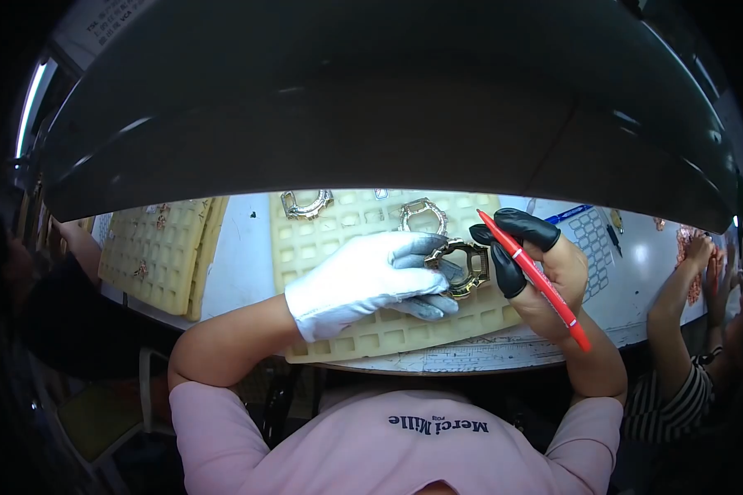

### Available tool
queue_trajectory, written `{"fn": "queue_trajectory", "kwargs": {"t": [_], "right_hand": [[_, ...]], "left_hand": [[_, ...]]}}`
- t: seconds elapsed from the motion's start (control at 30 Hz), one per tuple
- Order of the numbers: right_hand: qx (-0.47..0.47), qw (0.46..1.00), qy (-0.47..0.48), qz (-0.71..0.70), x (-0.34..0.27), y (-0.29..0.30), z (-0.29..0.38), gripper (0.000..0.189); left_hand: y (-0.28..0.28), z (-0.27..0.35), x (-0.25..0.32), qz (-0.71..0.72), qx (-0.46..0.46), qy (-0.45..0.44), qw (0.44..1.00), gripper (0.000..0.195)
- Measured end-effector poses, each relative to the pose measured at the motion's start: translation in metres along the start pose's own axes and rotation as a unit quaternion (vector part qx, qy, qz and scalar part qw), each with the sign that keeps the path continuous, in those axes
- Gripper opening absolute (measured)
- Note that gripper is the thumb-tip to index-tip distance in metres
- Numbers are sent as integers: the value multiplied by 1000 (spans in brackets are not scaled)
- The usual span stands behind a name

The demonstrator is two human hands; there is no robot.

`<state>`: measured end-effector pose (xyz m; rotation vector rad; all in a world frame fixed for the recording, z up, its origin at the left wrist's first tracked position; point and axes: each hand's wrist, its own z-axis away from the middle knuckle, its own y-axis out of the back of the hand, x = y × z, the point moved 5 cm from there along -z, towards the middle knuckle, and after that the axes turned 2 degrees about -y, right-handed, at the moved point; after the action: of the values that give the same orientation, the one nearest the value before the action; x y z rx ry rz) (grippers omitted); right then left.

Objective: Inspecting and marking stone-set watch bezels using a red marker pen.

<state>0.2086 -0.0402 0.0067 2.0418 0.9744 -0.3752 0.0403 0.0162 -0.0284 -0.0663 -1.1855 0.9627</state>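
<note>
In a white glove, my left hand (378, 281) grips a gold-toned metal watch case frame (483, 263) by its left side. Black finger cots cover the thumb and two fingers of my right hand (542, 263), which holds a red marker pen (548, 291), its tip pointing up and left. The pen tip is above the frame and apart from it. Below both hands lies a cream tray with square pockets (322, 244). On the tray's far part rest a second metal frame (422, 213) and a third one (308, 207).
A dark lamp hood (371, 124) spans the view above the hands. Stacked cream trays (155, 260) lie at left. To the right are a blue pen (568, 214) and a sheet with printed outlines (588, 247). Co-workers' arms (675, 315) show at both sides.
</note>
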Motion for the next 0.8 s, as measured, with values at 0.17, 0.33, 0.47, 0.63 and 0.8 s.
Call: {"fn": "queue_trajectory", "kwargs": {"t": [0.17, 0.33, 0.47, 0.63, 0.8], "right_hand": [[-3, 997, 69, 39, -13, 4, -8, 25], [-36, 995, 89, 35, -20, 2, -15, 19], [-32, 994, 98, 28, -19, -2, -13, 21], [-37, 992, 113, 45, -19, -2, -11, 24], [-26, 992, 116, 39, -18, -4, -10, 24]], "left_hand": [[-1, -1, 1, -6, 3, 13, 1000, 54], [-2, 1, 0, 0, -4, -3, 1000, 53], [-1, 1, 1, -1, 2, 19, 1000, 56], [1, -1, -2, 8, 11, 15, 1000, 52], [2, 0, -3, 9, 13, 2, 1000, 49]]}}
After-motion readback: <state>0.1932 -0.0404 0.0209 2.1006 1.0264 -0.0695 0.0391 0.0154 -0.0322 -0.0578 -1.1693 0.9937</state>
